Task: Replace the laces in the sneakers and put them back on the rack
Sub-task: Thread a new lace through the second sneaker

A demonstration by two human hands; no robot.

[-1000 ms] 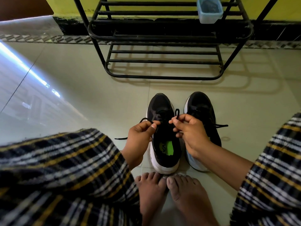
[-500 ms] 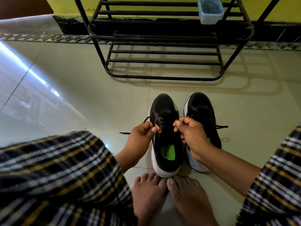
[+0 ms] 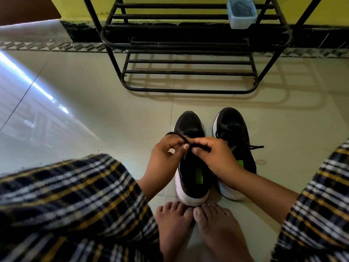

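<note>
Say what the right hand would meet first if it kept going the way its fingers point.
The right hand points leftward over the left sneaker, pinching the black lace. It would likely meet the left hand first, fingertips nearly touching already, though depth is unclear.

plastic tub (image 3: pixel 241 13) | tiled floor (image 3: pixel 94 110) | yellow wall (image 3: pixel 79 6)

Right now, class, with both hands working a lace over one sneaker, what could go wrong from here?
1. Both hands, left hand and right hand, pinch the black lace close together; it could slip or knot unevenly.
2. The right sneaker has a lace end trailing on the floor, which might snag or trip someone when carried to the rack.
</note>
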